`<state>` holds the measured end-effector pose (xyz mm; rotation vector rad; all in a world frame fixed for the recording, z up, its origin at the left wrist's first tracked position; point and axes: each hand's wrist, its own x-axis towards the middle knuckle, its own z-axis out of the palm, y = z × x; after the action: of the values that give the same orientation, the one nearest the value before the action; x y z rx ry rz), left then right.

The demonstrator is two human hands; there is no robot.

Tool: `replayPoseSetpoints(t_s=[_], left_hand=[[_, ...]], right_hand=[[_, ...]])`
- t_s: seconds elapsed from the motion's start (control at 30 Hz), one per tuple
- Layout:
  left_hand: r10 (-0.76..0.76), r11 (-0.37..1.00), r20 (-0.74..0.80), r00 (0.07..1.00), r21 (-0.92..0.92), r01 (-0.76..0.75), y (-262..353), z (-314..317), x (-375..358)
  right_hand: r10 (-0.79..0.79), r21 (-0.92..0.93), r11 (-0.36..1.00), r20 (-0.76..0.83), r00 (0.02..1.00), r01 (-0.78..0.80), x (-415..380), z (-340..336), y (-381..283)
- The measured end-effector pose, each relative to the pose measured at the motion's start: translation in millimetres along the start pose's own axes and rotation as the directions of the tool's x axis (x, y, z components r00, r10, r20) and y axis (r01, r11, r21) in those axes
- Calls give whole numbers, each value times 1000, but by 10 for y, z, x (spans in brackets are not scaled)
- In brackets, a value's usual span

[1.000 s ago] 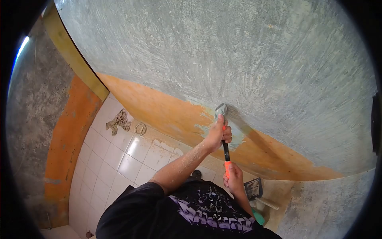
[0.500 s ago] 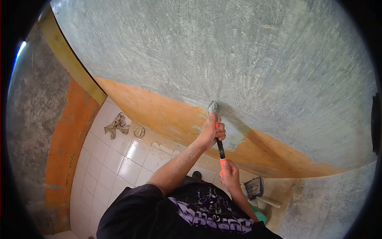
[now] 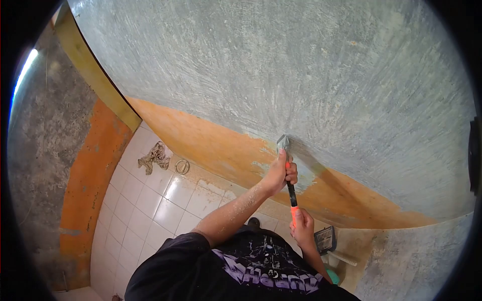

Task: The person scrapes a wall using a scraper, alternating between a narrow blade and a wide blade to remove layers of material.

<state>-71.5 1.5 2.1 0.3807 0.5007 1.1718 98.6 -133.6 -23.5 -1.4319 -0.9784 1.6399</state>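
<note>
A long scraper [image 3: 292,193] with a black shaft and orange grips stands out from the person's body toward the wall. My left hand [image 3: 279,173] is wrapped round its upper part, thumb stretched along it just behind the metal head [image 3: 283,141]. Lower down, my right hand [image 3: 303,227] holds the orange end grip. The head touches the wall [image 3: 321,90] where scratched grey meets the orange band [image 3: 201,138]. Pale patches of stripped paint show beside the left hand. Dust covers the left forearm.
On the tiled floor [image 3: 133,198] lie a crumpled cloth [image 3: 154,158] and a round ring-like object [image 3: 182,167]. A dark tray [image 3: 325,239], a pale-handled tool [image 3: 344,258] and something green [image 3: 332,276] are at the lower right. Another grey and orange wall [image 3: 80,185] rises at left.
The whole view has shifted, so the wall, floor items and hands appear slightly farther right and lower. Both hands keep their hold on the scraper, and its head remains at the wall.
</note>
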Motion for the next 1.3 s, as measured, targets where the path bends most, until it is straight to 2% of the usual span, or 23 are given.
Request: replayPoseSetpoints(t_s=[0.1,0.17,0.3,0.33,0.43,0.5,0.57,0.67,0.77,0.83,0.93,1.07,1.17,1.2,1.3], left_hand=[[62,998,48,997,3,-62,96,-219,20],[125,991,54,991,34,-127,266,-321,14],[35,999,-1,999,2,-35,1,-123,57],[-17,1000,62,998,-7,17,-92,-83,63],[50,998,18,999,-25,-50,-54,-156,80],[134,990,-20,991,-29,-135,147,-282,76],[145,988,-18,989,49,-144,210,-266,39],[34,999,41,999,36,-35,4,-109,37],[0,996,33,999,93,-3,-111,-11,39],[48,994,33,998,100,-51,-34,-49,33],[90,988,36,995,124,-94,16,-89,34],[-2,997,14,1000,72,1,-129,51,35],[98,990,-19,995,101,-96,-23,-3,36],[90,994,31,995,64,-92,42,-78,42],[111,987,22,994,118,-113,13,-43,15]], right_hand=[[-133,-114,984,24,991,135,183,155,72],[-96,-56,994,19,995,97,183,267,15],[-135,-65,989,-34,990,133,130,33,115],[-85,-30,996,-41,996,83,50,-38,93],[-115,-129,985,-23,993,111,107,-7,15],[-152,-77,985,6,988,152,222,153,8],[-173,-51,983,25,985,174,283,212,48],[-151,-45,987,10,989,151,177,34,210],[-99,-27,995,-15,995,99,77,-60,239],[-94,-51,994,-15,996,93,107,64,114],[-171,-27,985,15,985,172,204,67,284],[-138,-44,989,-4,990,138,81,-65,245],[-140,-63,988,-8,990,139,111,21,150],[-154,-85,985,-12,988,152,134,86,141],[-167,-80,983,-23,986,165,144,60,232]])
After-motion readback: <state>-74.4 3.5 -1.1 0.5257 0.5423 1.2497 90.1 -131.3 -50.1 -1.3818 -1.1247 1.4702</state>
